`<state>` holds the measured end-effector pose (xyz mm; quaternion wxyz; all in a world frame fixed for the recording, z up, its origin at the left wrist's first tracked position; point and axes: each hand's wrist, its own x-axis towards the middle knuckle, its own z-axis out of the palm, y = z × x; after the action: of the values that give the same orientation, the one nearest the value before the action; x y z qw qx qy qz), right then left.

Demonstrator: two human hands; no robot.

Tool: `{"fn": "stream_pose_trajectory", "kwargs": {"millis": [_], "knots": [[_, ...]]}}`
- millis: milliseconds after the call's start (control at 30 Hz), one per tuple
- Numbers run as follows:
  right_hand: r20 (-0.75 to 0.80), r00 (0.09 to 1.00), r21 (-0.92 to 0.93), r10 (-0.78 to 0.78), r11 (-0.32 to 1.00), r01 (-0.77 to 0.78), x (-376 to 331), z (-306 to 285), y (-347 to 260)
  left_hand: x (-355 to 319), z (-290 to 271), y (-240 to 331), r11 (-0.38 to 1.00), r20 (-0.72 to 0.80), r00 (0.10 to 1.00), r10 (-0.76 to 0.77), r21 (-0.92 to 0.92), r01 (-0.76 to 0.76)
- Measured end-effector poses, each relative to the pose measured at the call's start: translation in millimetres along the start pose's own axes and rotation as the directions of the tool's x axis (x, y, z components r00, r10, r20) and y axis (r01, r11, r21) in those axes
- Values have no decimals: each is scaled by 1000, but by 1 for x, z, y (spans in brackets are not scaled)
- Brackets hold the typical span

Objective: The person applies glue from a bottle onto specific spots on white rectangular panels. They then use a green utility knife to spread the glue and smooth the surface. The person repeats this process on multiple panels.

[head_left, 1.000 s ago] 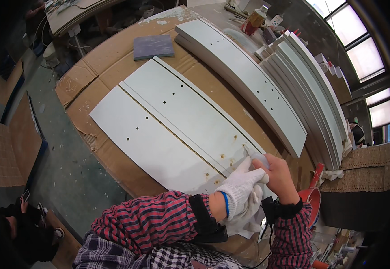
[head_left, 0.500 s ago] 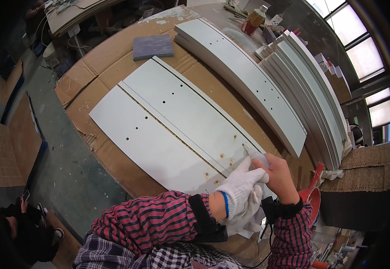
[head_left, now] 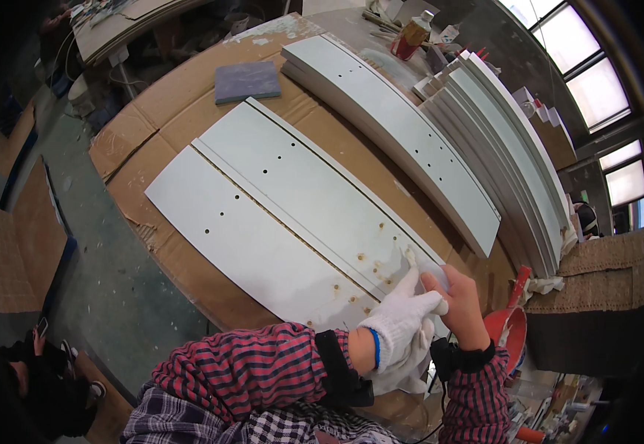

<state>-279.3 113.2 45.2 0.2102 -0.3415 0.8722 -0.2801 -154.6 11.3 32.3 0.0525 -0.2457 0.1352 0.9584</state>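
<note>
Board [head_left: 322, 200] runs lengthwise far-left to near-right. My left hand [head_left: 399, 318] extends one finger, grip unclear; right hand [head_left: 462, 300] pinches pale object [head_left: 428, 265].

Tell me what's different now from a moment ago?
The gloved left hand and bare right hand have drawn back slightly, toward the person and to the right, away from a small hole. The whole view has shifted a little left too. Nothing was visibly let go: the right hand still appears to grip the pale translucent thing. The white panels and grey block stayed put.
</note>
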Motion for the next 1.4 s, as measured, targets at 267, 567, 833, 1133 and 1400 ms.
{"fn": "stream_pose_trajectory", "kwargs": {"millis": [267, 567, 833, 1133, 1400], "knots": [[1, 1000, -46, 1, 999, -1, -3, -4, 8, 5, -2, -6, 1000, 58, 998, -5, 8, 4], [25, 1000, -103, -9, 995, 11, 1, -3, 12, 10, -3, -5, 999, 31, 999, -39, 18, 39], [42, 999, -116, 12, 993, -7, 5, -4, 9, 14, -5, -5, 999, 35, 999, -38, -10, 38], [48, 998, -122, 29, 992, -23, 5, -4, 6, 16, -5, -5, 999, 26, 999, -43, -6, 43], [53, 998, -166, 37, 986, -28, 4, -6, 5, 14, -4, -5, 1000, 29, 999, -26, 18, 25]]}}
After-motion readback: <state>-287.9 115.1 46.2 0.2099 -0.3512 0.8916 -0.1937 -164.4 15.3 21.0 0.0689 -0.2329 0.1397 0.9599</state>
